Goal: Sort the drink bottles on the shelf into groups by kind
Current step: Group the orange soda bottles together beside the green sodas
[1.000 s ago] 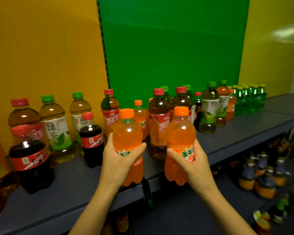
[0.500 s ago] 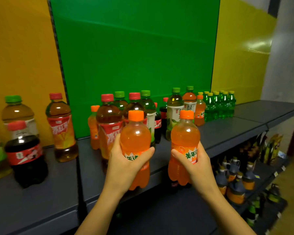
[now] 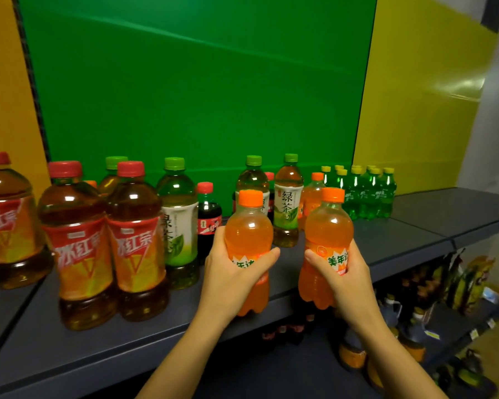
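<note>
My left hand (image 3: 231, 275) grips one orange soda bottle (image 3: 249, 234) upright in front of the grey shelf (image 3: 401, 237). My right hand (image 3: 343, 272) grips a second orange soda bottle (image 3: 327, 226) the same way, a little to the right. Both are held in the air at the shelf's front edge. On the shelf stand red-capped iced tea bottles (image 3: 78, 243), green tea bottles (image 3: 179, 226), a small cola bottle (image 3: 208, 217), another orange soda (image 3: 311, 197) at the back, and a cluster of small green soda bottles (image 3: 366, 194) at the right.
The shelf backs onto orange, green and yellow panels (image 3: 185, 96). Bare shelf surface (image 3: 458, 205) lies to the right of the green sodas. A lower shelf (image 3: 444, 321) below right holds more bottles and packets.
The view has swung right along the shelf, and both hands have carried their orange sodas rightward with it. The left-side colas have left the view.
</note>
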Available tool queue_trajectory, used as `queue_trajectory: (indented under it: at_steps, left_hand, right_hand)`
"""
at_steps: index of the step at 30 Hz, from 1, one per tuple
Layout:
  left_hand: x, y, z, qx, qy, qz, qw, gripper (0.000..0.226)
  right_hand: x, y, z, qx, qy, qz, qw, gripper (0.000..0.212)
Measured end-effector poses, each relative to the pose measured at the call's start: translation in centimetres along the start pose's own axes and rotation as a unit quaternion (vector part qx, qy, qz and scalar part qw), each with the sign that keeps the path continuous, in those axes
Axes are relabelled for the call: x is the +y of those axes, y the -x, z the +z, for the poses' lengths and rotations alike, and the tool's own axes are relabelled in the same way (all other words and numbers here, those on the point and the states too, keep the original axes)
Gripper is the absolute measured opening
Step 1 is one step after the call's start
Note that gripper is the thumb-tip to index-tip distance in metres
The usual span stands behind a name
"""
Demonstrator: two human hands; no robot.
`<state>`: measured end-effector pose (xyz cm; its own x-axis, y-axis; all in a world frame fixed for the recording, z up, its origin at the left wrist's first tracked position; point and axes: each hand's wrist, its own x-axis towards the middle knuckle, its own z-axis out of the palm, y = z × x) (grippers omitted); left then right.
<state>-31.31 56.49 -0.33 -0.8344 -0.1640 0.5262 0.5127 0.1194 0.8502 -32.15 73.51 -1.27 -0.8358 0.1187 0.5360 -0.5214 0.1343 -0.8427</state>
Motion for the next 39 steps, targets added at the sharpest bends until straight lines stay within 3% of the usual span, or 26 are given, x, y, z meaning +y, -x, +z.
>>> queue_trajectory:
  at_steps: [8, 13, 17, 23, 30, 35, 39]
  left_hand:
    - [-2.2, -3.5, 5.3, -0.032, 0.006, -0.035, 0.999, 0.072]
    - [-3.2, -5.3, 8.2, -0.061, 0.028, -0.037, 0.997, 0.052]
    - [-4.0, -6.2, 10.4, -0.059, 0.06, -0.066, 0.994, 0.051]
    - [-5.1, -7.7, 14.1, -0.017, 0.058, -0.068, 0.996, 0.059]
    - [-6.2, -9.5, 18.7, 0.041, 0.024, -0.051, 0.998, 0.065]
    - [-7.1, -9.8, 21.6, 0.086, -0.012, -0.051, 0.995, 0.061]
    - [-7.6, -10.6, 22.9, 0.114, -0.062, -0.051, 0.99, 0.062]
  right_hand:
    - [2.6, -4.8, -1.9, 0.02, 0.004, 0.008, 1.0, 0.039]
    - [4.8, -8.0, -3.4, 0.009, 0.014, 0.006, 1.0, 0.033]
    - [6.6, -10.6, -4.9, -0.006, 0.017, 0.014, 1.0, 0.033]
    - [9.8, -14.9, -7.6, -0.06, 0.052, 0.028, 0.997, 0.039]
    - [12.1, -17.9, -10.2, -0.185, 0.022, 0.037, 0.982, 0.054]
    - [13.8, -18.9, -11.0, -0.196, -0.03, 0.043, 0.979, 0.046]
    - [15.1, -19.4, -11.4, -0.19, -0.037, 0.039, 0.98, 0.06]
